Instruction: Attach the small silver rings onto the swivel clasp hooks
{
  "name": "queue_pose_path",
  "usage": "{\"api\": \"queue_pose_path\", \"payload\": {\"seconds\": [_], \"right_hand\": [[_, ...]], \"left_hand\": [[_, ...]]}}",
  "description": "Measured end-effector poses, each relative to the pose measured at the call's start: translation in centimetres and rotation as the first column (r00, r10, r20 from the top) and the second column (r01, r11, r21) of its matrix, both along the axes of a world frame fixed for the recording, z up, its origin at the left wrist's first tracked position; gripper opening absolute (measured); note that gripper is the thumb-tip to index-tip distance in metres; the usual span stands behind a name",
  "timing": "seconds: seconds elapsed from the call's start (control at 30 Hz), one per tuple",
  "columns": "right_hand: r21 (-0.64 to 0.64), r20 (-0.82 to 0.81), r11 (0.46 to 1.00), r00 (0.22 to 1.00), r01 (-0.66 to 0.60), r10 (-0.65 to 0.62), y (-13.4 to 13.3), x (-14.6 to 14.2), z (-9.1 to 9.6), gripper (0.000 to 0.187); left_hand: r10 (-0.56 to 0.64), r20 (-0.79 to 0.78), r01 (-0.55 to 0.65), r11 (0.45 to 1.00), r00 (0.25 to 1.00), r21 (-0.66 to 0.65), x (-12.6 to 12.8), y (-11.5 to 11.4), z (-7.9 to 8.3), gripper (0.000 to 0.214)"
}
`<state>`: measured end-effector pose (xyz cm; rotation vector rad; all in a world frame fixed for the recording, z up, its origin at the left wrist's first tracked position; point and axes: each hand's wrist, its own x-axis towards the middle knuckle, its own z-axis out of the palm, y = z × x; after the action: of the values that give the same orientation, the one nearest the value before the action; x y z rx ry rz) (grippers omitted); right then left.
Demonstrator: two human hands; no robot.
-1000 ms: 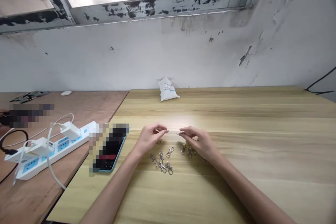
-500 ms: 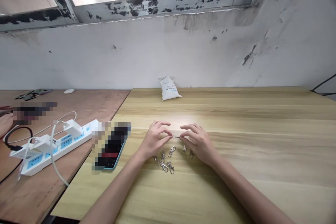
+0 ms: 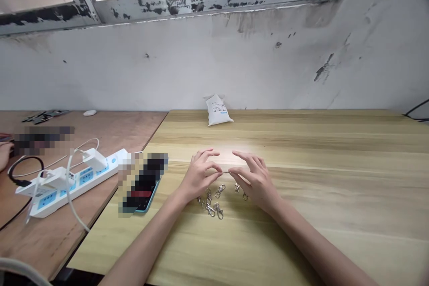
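My left hand (image 3: 200, 175) pinches with thumb and index finger at one end of a small thin metal piece (image 3: 226, 172). At its other end, my right hand (image 3: 255, 181) pinches too, its other fingers raised. The piece bridges the small gap between the fingertips and is too small to name. Below my left hand lie several silver swivel clasps (image 3: 210, 209), one of them (image 3: 220, 191) a little apart. A few more clasps (image 3: 237, 187) lie beside and partly under my right hand.
A white plastic packet (image 3: 218, 111) lies near the wall. Left of my arms is a phone (image 3: 147, 187), partly blurred out. A white power strip (image 3: 83, 178) with chargers and cables rests on the brown table (image 3: 134, 120), where another person's hand (image 3: 4, 155) shows at the far left.
My fingertips have come slightly closer together, and the thin metal piece now spans between both pinches, where a gap showed before. The view has shifted slightly.
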<state>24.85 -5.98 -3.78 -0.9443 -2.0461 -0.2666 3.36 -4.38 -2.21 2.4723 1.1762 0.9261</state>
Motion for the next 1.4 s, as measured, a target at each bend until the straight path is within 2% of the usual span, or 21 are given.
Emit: {"api": "queue_pose_path", "payload": {"seconds": [0.67, 0.97, 1.1, 1.3, 1.4], "right_hand": [[-0.011, 0.005, 1.000, 1.000, 0.000, 0.000, -0.13, 0.13, 0.31, 0.013], [0.102, 0.104, 0.995, 0.994, 0.025, -0.035, -0.76, -0.36, 0.80, 0.013], [0.110, 0.148, 0.992, 0.987, 0.054, -0.070, -0.93, -0.58, 0.67, 0.014], [0.200, 0.224, 0.979, 0.975, -0.042, -0.004, -0.83, -0.32, 0.22, 0.018], [0.206, 0.245, 0.976, 0.969, -0.072, 0.020, -0.71, -0.09, -0.06, 0.023]], "left_hand": [[0.002, -0.028, -0.003, 1.000, 1.000, -0.020, 0.10, -0.21, 0.29, 0.006], [-0.037, -0.047, 0.035, 0.999, 0.998, -0.039, 0.12, -0.42, 0.44, 0.008], [-0.061, -0.028, 0.059, 0.996, 0.998, -0.066, 0.12, -0.43, 0.45, 0.009], [-0.069, 0.028, 0.072, 0.990, 0.997, -0.121, 0.04, -0.46, 0.23, 0.010], [-0.069, 0.096, 0.084, 0.983, 0.993, -0.162, 0.05, -0.43, 0.09, 0.009]]}}
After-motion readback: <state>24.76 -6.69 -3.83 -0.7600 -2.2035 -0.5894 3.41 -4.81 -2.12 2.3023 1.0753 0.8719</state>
